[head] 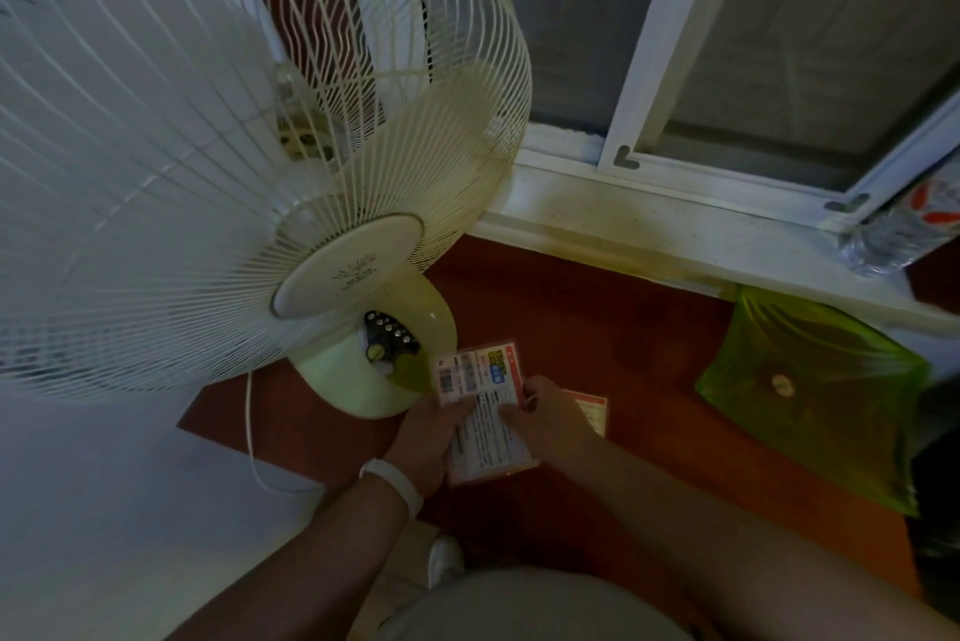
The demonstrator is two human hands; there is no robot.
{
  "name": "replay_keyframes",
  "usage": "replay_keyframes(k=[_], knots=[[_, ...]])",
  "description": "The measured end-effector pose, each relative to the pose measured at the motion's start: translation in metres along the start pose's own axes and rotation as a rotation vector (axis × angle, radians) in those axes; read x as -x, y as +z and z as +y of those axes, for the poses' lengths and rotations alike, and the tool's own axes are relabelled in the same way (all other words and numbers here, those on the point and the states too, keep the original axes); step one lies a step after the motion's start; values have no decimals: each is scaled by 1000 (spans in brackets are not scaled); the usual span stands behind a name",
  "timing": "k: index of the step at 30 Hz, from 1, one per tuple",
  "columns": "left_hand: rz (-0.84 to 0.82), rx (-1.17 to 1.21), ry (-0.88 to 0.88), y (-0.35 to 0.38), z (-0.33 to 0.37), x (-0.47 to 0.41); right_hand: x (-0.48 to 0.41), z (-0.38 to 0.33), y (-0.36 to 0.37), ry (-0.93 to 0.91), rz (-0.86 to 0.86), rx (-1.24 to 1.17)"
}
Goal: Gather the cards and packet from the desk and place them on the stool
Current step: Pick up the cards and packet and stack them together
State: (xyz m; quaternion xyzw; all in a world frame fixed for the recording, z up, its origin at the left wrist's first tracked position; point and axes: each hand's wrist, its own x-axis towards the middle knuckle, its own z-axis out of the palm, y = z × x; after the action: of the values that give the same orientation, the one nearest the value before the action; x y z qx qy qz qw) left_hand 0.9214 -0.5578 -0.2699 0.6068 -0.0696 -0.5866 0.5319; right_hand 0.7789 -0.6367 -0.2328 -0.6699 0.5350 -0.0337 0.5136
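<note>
The cards (480, 409), a small stack with printed faces, sit above the dark red surface (597, 328), gripped from both sides. The left hand (423, 438), a white band (392, 482) on its wrist, closes on their left edge; the right hand (550, 419) closes on their right edge. One more red-bordered card (592, 406) lies on the surface just beside the right hand. A cream fan (260, 147) stands to the left, a green bag (815, 391) to the right below the window sill (649, 225).

place: prob. home rm | cues: desk fan (249, 131), window sill (649, 225), red-brown desk (597, 328)
</note>
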Motion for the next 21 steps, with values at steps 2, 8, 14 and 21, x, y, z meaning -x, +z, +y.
replay_keyframes(k=[2,8,14,21], knots=[[53,-7,-10,-5,-1,-4,-6,10,-6,20,18,62],[115,73,-49,-23,-7,-3,-31,55,-29,-5,6,614],[177,127,-74,-26,-16,-5,-44,71,-28,-109,-102,891],[237,154,-110,-20,-22,-6,-59,65,-24,-92,-111,958]])
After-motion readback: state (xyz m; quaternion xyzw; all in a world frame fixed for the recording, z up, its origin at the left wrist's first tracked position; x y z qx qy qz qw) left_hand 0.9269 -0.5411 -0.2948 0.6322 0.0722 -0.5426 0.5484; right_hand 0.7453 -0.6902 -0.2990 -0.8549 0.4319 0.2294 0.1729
